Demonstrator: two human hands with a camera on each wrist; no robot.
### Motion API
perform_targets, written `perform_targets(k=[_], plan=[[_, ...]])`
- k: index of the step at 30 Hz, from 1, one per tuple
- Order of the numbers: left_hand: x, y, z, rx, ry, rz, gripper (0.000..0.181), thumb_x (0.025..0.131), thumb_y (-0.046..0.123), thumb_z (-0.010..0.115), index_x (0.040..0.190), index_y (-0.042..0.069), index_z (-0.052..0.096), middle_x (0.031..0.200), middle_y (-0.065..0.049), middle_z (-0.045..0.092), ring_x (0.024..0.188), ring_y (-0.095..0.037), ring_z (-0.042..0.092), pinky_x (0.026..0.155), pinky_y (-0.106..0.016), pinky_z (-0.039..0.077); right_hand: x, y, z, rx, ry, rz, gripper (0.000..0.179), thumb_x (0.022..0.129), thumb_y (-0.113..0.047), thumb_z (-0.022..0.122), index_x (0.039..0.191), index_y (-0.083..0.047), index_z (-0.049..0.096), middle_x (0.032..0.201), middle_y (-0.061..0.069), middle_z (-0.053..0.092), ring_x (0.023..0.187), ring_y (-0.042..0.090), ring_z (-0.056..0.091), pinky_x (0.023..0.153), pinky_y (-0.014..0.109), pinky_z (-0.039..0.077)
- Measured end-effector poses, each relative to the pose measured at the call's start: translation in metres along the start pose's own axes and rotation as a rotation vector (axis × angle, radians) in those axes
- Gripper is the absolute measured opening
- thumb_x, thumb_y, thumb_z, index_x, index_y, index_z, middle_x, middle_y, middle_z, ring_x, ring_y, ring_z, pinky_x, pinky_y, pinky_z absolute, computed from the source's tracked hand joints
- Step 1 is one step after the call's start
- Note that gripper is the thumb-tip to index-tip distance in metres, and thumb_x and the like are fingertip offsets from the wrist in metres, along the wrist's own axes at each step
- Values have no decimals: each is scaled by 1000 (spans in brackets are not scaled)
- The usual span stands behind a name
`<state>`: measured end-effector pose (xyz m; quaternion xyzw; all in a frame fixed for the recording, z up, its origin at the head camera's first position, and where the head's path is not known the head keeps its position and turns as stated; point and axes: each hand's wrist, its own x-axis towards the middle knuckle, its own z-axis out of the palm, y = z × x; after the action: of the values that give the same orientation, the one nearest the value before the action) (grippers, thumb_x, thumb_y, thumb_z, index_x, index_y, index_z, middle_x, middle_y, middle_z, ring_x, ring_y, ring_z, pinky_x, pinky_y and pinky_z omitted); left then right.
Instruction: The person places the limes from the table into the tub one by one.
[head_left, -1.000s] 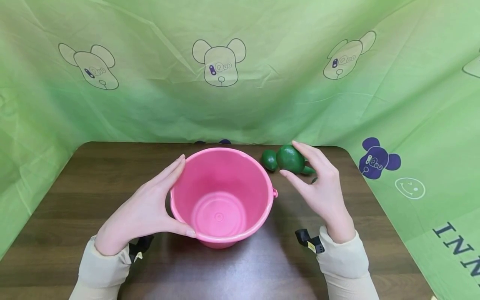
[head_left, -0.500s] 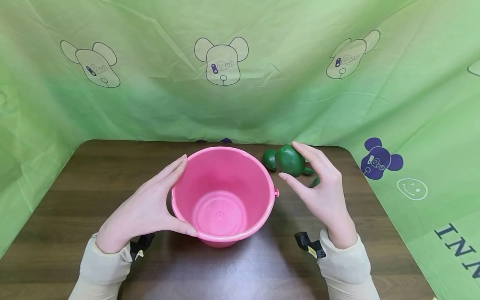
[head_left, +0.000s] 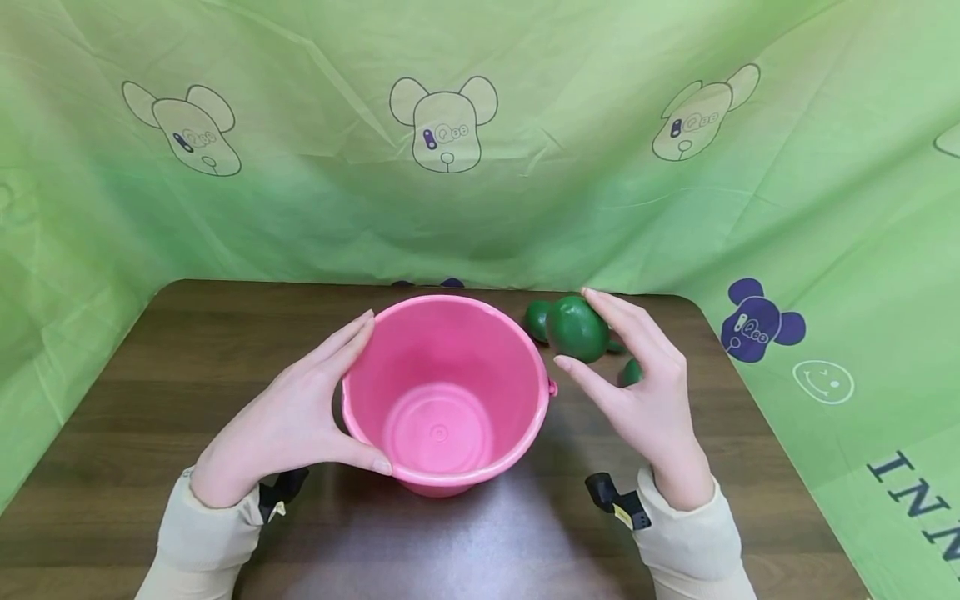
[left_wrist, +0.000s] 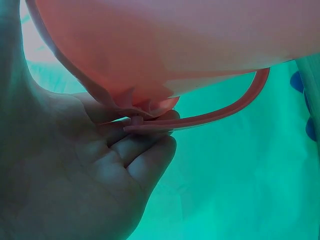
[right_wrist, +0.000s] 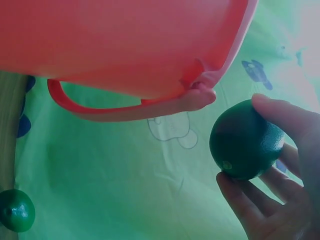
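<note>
A pink bucket stands upright on the table; I see no contents inside. My left hand holds its left side, thumb at the front rim and fingers at the back. In the left wrist view, fingers of that hand lie by the joint of the bucket handle. My right hand grips a glossy dark green round fruit between thumb and fingers, to the right of the bucket. The right wrist view shows this green fruit apart from the rim.
Behind the held fruit lies another green fruit, with a further green piece partly hidden by my right hand. The brown wooden table ends against a green printed cloth.
My right hand has shifted slightly nearer and left with the green fruit, showing more of the green piece behind it. My left hand and the bucket look nearly still.
</note>
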<state>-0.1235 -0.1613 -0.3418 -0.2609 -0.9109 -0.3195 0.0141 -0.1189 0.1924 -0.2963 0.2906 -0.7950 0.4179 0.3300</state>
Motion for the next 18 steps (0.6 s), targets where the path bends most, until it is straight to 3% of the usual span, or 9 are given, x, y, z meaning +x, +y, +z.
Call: perform_targets(k=[9,18], plan=[[1,0,0,5,-4,0,146,53,81,83,164,16,15,168,15,8,150,-20,23,110,-51,39,-1,-4,3,72,7,-27,59,77,-1,87,130,10,63,126,25,64,112,21,62,88,22,51],[1,0,0,6,-4,1,146,53,82,82,164,16,15,168,14,9,150,-20,23,111,-51,38,-2,-8,11,141,-9,-88,59,89,-29,82,128,11,63,124,28,64,117,27,61,97,29,49]])
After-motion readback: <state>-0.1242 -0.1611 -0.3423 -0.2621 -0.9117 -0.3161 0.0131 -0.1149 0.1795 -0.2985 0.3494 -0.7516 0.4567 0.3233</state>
